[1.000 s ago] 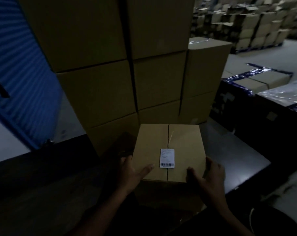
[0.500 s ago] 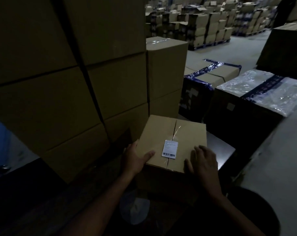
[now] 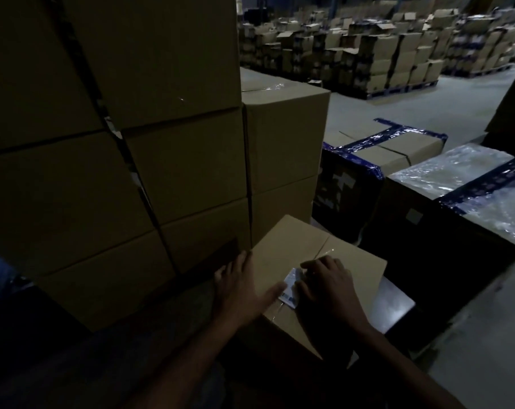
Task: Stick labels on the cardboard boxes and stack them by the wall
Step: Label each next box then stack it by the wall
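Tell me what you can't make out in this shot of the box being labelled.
Head view only:
- Label: print too small and dark; right hand covers part of it.
- Small cardboard box: near side lost in shadow behind both forearms.
- Left hand: its palm side faces the box, unseen.
- Stacked boxes: tops cut off by the frame.

No text can be read anywhere. The only printed thing is the white label (image 3: 290,286) on top of the cardboard box (image 3: 282,255), half hidden under the right hand (image 3: 328,286); a dark printed strip shows along its near edge, with fine print above it, all too small and dim to make out.
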Motion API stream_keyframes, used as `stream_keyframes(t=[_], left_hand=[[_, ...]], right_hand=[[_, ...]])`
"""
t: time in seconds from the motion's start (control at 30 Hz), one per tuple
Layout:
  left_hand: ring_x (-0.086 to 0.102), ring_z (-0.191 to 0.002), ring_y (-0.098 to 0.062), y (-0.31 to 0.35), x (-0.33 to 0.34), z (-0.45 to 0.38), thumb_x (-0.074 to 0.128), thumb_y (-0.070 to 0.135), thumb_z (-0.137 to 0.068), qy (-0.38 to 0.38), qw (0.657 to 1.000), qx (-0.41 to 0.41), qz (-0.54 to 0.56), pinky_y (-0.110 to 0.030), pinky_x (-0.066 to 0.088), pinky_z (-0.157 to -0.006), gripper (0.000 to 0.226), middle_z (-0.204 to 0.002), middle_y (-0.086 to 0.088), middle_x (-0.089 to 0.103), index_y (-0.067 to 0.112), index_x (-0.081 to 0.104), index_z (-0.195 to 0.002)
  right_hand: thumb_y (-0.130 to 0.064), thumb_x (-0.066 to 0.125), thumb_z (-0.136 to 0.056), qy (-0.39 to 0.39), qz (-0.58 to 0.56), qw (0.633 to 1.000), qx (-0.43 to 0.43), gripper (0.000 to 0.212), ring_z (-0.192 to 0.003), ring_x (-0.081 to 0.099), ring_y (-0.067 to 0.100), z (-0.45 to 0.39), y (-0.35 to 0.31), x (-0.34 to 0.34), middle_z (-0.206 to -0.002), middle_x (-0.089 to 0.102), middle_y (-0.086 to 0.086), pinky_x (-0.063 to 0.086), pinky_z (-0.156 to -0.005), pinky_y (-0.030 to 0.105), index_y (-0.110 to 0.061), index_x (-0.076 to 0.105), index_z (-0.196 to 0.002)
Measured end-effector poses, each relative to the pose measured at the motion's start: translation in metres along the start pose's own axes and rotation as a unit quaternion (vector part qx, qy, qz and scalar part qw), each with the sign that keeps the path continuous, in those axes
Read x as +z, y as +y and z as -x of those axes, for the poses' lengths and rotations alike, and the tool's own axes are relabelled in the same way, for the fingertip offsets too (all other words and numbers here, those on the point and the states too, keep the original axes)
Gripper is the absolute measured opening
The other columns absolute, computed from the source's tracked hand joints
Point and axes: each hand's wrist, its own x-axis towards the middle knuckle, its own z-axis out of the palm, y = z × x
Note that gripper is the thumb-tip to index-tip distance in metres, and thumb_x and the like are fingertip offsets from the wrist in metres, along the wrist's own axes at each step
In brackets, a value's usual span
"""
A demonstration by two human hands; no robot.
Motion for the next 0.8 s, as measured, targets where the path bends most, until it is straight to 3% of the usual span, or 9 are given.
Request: stream_keyframes(t=[0.2, 0.3, 0.5, 0.6, 0.73, 0.8], left_hand=[[0.016, -0.148, -0.018, 0.004, -0.004, 0.0, 0.037, 0.103, -0.052, -0.026, 1.0, -0.008, -0.005, -0.044, 0.011, -0.119, 0.131, -0.163, 0.005, 0.011, 0.028, 0.008, -0.156], [0.019, -0.147, -0.016, 0.005, -0.006, -0.001, 0.045, 0.1, -0.051, -0.029, 1.0, -0.005, -0.004, -0.043, 0.014, -0.118, 0.132, -0.162, 0.006, 0.013, 0.029, 0.008, -0.156], [0.021, -0.146, -0.011, 0.002, -0.008, -0.01, 0.033, 0.108, -0.034, -0.019, 1.0, 0.016, 0.018, -0.039, 0.015, -0.117, 0.146, -0.162, 0.009, 0.018, 0.03, 0.01, -0.155], [0.018, -0.147, -0.01, 0.002, -0.015, -0.02, 0.05, 0.101, -0.041, -0.045, 0.998, 0.039, 0.03, -0.037, 0.012, -0.118, 0.142, -0.163, 0.009, 0.015, 0.029, 0.007, -0.157], [0.019, -0.146, -0.011, -0.001, -0.013, -0.028, 0.061, 0.093, -0.049, -0.041, 0.997, 0.053, 0.042, -0.038, 0.012, -0.117, 0.135, -0.162, 0.01, 0.017, 0.031, 0.009, -0.156], [0.019, -0.146, -0.01, -0.002, -0.011, -0.029, 0.059, 0.095, -0.048, -0.044, 0.997, 0.054, 0.041, -0.038, 0.012, -0.118, 0.135, -0.162, 0.01, 0.016, 0.031, 0.009, -0.156]], right_hand=[[-0.048, 0.058, -0.081, 0.002, -0.018, 1.0, -0.008, 0.013, -0.089, 0.038, 0.004, 0.0, -0.002, 0.0, -0.093, 0.044, -0.02, 0.03, -0.075, 0.024, -0.039, 0.054, -0.089], [-0.047, 0.061, -0.079, -0.025, -0.056, 0.998, -0.005, 0.017, -0.081, 0.039, 0.005, -0.005, 0.004, 0.0, -0.081, 0.04, -0.02, 0.026, -0.066, 0.019, -0.039, 0.047, -0.074], [-0.05, 0.061, -0.08, -0.07, -0.054, 0.996, -0.03, 0.02, -0.09, 0.034, 0.003, -0.02, 0.017, 0.002, -0.091, 0.038, -0.021, 0.027, -0.077, 0.026, -0.04, 0.057, -0.098], [-0.05, 0.059, -0.081, -0.07, -0.058, 0.996, -0.021, 0.011, -0.088, 0.04, 0.004, -0.024, 0.017, 0.0, -0.085, 0.038, -0.024, 0.028, -0.076, 0.026, -0.041, 0.054, -0.086], [-0.053, 0.06, -0.079, -0.055, -0.053, 0.997, -0.019, 0.026, -0.092, 0.035, 0.001, -0.026, 0.018, 0.006, -0.094, 0.039, -0.023, 0.028, -0.08, 0.025, -0.041, 0.056, -0.101], [-0.05, 0.061, -0.079, -0.045, -0.059, 0.997, -0.009, 0.021, -0.091, 0.037, 0.001, -0.028, 0.016, 0.006, -0.091, 0.04, -0.023, 0.029, -0.08, 0.025, -0.039, 0.058, -0.097]])
